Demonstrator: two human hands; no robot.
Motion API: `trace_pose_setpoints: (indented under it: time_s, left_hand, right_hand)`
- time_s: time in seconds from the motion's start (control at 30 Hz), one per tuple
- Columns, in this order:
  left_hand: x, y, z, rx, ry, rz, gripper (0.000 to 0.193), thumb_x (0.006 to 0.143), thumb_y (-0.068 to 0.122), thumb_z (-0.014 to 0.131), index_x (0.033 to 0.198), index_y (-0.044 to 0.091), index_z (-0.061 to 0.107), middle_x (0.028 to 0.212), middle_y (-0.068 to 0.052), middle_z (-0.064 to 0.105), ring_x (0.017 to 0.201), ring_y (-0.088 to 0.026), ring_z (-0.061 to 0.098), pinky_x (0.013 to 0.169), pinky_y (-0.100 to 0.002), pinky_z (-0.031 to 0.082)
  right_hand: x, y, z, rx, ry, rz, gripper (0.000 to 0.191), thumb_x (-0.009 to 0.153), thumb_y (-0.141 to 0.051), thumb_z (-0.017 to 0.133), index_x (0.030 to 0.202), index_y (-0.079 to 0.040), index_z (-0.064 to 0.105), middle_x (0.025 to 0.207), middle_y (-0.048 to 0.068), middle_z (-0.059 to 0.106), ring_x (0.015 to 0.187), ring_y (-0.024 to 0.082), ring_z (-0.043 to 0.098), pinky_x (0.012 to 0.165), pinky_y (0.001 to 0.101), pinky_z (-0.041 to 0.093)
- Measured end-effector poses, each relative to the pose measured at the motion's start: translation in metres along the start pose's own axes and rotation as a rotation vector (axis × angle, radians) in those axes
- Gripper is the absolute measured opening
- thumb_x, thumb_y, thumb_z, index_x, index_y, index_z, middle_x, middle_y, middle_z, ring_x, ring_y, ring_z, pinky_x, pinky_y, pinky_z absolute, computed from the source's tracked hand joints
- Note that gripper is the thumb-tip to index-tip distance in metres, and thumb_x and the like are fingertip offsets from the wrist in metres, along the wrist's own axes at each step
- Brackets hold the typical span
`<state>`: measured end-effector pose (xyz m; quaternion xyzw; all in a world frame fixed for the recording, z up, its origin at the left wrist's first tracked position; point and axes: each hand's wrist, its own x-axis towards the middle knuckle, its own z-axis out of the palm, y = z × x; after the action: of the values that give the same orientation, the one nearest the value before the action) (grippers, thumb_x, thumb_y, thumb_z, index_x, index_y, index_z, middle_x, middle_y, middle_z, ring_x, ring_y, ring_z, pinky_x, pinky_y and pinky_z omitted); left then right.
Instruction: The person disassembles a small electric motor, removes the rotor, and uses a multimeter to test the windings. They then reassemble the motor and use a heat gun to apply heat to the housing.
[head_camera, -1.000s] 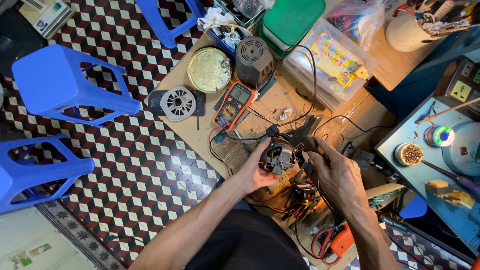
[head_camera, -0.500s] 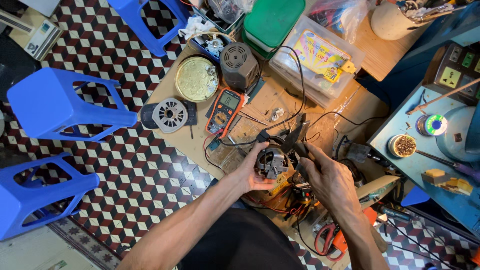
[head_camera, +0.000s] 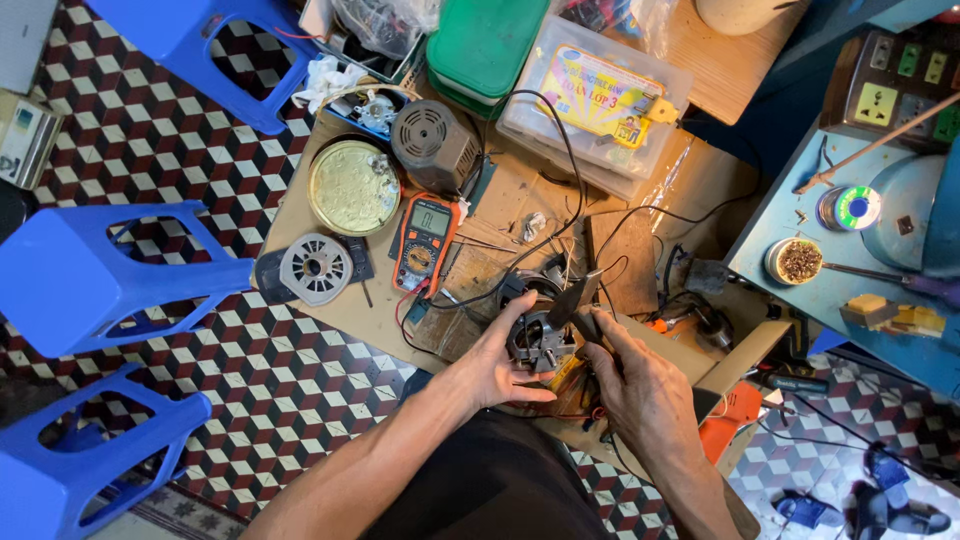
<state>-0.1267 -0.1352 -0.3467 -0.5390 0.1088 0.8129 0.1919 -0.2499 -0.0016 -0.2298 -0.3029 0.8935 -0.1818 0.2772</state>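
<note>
A small grey electric motor (head_camera: 538, 336) with wires trailing from it sits in front of me over a cardboard sheet (head_camera: 500, 200). My left hand (head_camera: 497, 366) cups the motor from the left and below. My right hand (head_camera: 640, 388) grips a dark plier-like tool (head_camera: 575, 300) whose tip points onto the motor's top right. An orange multimeter (head_camera: 424, 244) lies a little to the left, its black and red leads running toward the motor.
On the cardboard lie a round brass tin (head_camera: 353, 187), a grey motor housing (head_camera: 432, 145) and a white fan cover (head_camera: 315, 268). Plastic boxes (head_camera: 592, 100) stand behind. Blue stools (head_camera: 90, 275) fill the tiled floor at left; a blue bench (head_camera: 850, 270) with solder stands right.
The view has shifted, so everything sits lower left in frame. Both hands stay on the motor; the right hand's tool still works at its top.
</note>
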Motion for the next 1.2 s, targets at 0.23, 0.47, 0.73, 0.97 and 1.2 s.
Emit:
trace_pose_setpoints:
  time_s: [0.23, 0.47, 0.73, 0.97, 1.2]
  left_hand:
    - [-0.005, 0.01, 0.01, 0.109, 0.083, -0.02, 0.079, 0.059, 0.065, 0.071, 0.123, 0.02, 0.066, 0.113, -0.007, 0.065, 0.102, -0.033, 0.064, 0.092, -0.057, 0.055]
    - [0.001, -0.003, -0.003, 0.107, -0.064, -0.031, 0.08, 0.063, 0.068, 0.07, 0.122, 0.014, 0.069, 0.116, -0.008, 0.068, 0.106, -0.029, 0.063, 0.101, -0.056, 0.05]
    - [-0.002, -0.017, 0.001, 0.204, -0.089, 0.052, 0.083, 0.066, 0.066, 0.07, 0.129, 0.013, 0.064, 0.117, -0.01, 0.068, 0.113, -0.027, 0.065, 0.107, -0.053, 0.046]
    - [-0.009, -0.018, 0.0, 0.1, -0.065, 0.047, 0.078, 0.068, 0.061, 0.071, 0.131, 0.016, 0.061, 0.12, -0.01, 0.067, 0.113, -0.03, 0.066, 0.108, -0.056, 0.047]
    - [0.001, -0.025, -0.012, 0.149, -0.15, 0.079, 0.069, 0.074, 0.061, 0.07, 0.126, 0.016, 0.068, 0.111, -0.004, 0.071, 0.104, -0.023, 0.067, 0.103, -0.05, 0.049]
  right_hand:
    - [-0.003, -0.009, 0.007, -0.032, -0.014, 0.044, 0.046, 0.092, -0.026, 0.066, 0.137, -0.02, 0.062, 0.089, 0.013, 0.071, 0.074, 0.031, 0.07, 0.067, 0.0443, 0.055]
    - [-0.021, -0.017, -0.003, 0.05, 0.172, 0.05, 0.044, 0.093, -0.022, 0.067, 0.136, -0.018, 0.063, 0.091, 0.01, 0.072, 0.068, 0.027, 0.071, 0.061, 0.0403, 0.056]
    - [-0.031, -0.021, -0.01, -0.137, -0.05, 0.089, 0.053, 0.09, -0.025, 0.07, 0.143, -0.028, 0.063, 0.08, 0.007, 0.07, 0.06, 0.022, 0.069, 0.059, 0.0375, 0.056]
    - [-0.051, -0.03, -0.021, 0.031, 0.25, -0.014, 0.049, 0.095, -0.019, 0.067, 0.144, -0.019, 0.058, 0.082, 0.007, 0.067, 0.063, 0.019, 0.068, 0.059, 0.038, 0.054]
    - [-0.057, -0.022, -0.012, 0.06, 0.128, 0.048, 0.049, 0.09, -0.016, 0.07, 0.139, -0.02, 0.064, 0.087, 0.008, 0.072, 0.064, 0.019, 0.071, 0.061, 0.0372, 0.057]
